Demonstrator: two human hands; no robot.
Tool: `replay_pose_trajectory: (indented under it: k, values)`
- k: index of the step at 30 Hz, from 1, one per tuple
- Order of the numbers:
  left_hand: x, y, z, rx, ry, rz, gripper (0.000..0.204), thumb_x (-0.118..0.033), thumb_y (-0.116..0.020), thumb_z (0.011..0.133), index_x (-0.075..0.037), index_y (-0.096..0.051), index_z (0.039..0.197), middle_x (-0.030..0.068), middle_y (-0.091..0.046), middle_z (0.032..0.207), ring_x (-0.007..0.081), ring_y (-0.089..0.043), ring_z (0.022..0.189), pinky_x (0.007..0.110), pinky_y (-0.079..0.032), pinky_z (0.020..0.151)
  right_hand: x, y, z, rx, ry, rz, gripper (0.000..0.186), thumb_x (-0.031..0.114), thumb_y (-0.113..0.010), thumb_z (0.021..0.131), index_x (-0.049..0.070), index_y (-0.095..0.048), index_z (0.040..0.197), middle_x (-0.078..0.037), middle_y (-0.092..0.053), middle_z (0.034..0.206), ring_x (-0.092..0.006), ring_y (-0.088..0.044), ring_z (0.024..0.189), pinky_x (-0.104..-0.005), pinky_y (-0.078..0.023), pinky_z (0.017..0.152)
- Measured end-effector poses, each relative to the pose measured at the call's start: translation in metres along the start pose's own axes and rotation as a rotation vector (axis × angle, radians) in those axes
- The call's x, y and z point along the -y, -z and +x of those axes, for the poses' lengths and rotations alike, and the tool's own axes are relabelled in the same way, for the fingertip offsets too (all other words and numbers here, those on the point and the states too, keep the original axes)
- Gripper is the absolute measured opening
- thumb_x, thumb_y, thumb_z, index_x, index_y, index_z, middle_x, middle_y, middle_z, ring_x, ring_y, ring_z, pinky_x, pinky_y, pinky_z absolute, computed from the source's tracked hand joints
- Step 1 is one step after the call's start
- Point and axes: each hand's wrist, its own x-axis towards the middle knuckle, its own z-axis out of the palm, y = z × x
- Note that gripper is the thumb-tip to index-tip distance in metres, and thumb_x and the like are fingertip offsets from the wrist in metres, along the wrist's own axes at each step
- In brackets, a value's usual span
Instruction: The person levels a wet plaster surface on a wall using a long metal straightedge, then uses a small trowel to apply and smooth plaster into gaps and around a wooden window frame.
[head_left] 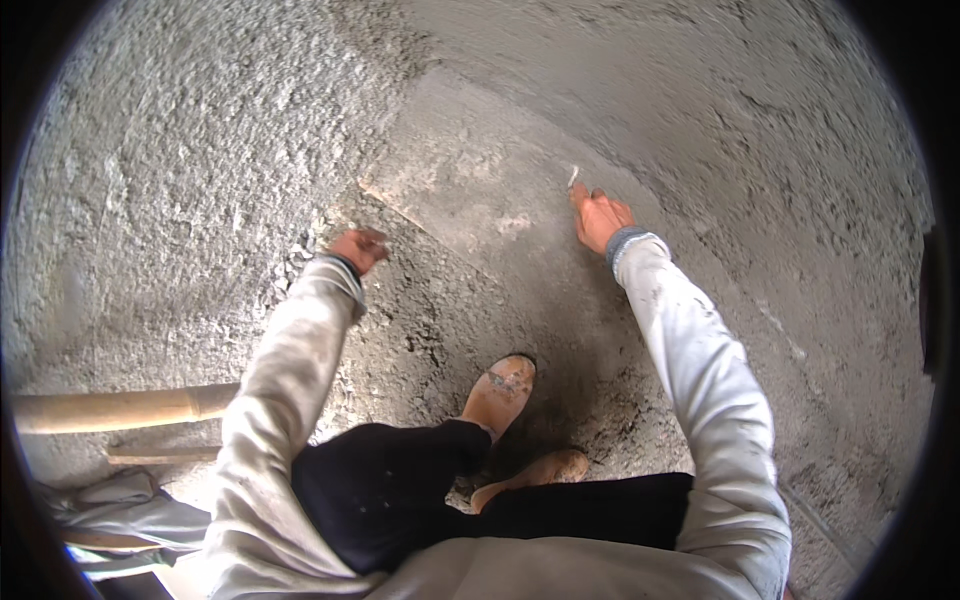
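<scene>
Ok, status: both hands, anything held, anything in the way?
Right hand: pinching small white stick. Left hand: beside grey stones, grip unclear. Bamboo pole off to the left, apart from both hands, not in their way.

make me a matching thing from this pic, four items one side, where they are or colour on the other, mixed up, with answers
Column 1
1. Right hand
2. Left hand
3. Pole
4. Trousers

Column 2
A. Black
B. Just right of some loose pale stones
C. At the picture's left, above the grey cloth
D. Has a small white piece at its fingers

Pairs: 1-D, 2-B, 3-C, 4-A
</scene>
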Motion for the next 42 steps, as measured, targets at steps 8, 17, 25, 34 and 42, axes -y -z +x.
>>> replay_pose_trajectory:
  k: [8, 17, 25, 34, 42]
  values:
    - [0.012, -0.027, -0.050, 0.274, 0.080, 0.056, 0.044, -0.027, -0.066, 0.074, -0.007, -0.059, 0.112, 0.0157, -0.063, 0.104, 0.0263, -0.058, 0.100, 0.033, -0.045, 0.088, 0.092, -0.127, 0.084, -0.093, -0.110, 0.148, 0.046, 0.008, -0.048, 0.081, 0.001, -0.041, 0.126, -0.022, -0.059, 0.098, -0.0328, -0.063, 0.087, -0.0429, -0.051, 0.073]
    - [0.056, -0.015, -0.086, 0.075, 0.335, -0.091, 0.035, -0.028, -0.069, 0.076, -0.012, -0.063, 0.107, 0.0121, -0.065, 0.100, 0.0207, -0.059, 0.097, 0.033, -0.045, 0.088, 0.177, -0.100, 0.122, -0.228, -0.003, 0.479, 0.036, 0.007, -0.048, 0.082, -0.001, -0.046, 0.117, -0.026, -0.057, 0.099, -0.0377, -0.060, 0.089, -0.0428, -0.050, 0.075]
    - [0.057, -0.034, -0.062, 0.152, 0.198, -0.349, 0.034, -0.015, -0.065, 0.080, -0.003, -0.058, 0.111, 0.0114, -0.064, 0.101, 0.0201, -0.059, 0.097, 0.031, -0.045, 0.087, 0.209, -0.086, 0.085, 0.547, 0.538, 0.429, 0.040, 0.005, -0.055, 0.076, 0.006, -0.052, 0.116, -0.017, -0.059, 0.103, -0.0315, -0.058, 0.099, -0.0426, -0.047, 0.084]
    - [0.068, -0.043, -0.036, 0.222, 0.188, 0.041, 0.032, -0.015, -0.068, 0.078, -0.004, -0.060, 0.107, 0.0083, -0.065, 0.099, 0.0171, -0.058, 0.097, 0.029, -0.045, 0.086, 0.017, -0.109, 0.038, -0.297, -0.228, 0.248, 0.056, 0.013, -0.055, 0.076, 0.005, -0.038, 0.129, -0.021, -0.054, 0.105, -0.0357, -0.059, 0.080, -0.0469, -0.049, 0.062]
    - [0.048, -0.061, 0.016, 0.307, 0.006, -0.417, 0.035, -0.006, -0.060, 0.078, 0.005, -0.054, 0.111, 0.0144, -0.062, 0.103, 0.0201, -0.058, 0.096, 0.026, -0.046, 0.081, 0.048, -0.150, -0.045, -0.183, 0.436, 0.451, 0.051, 0.008, -0.052, 0.079, 0.003, -0.038, 0.128, -0.023, -0.052, 0.109, -0.0378, -0.059, 0.083, -0.0461, -0.048, 0.071]
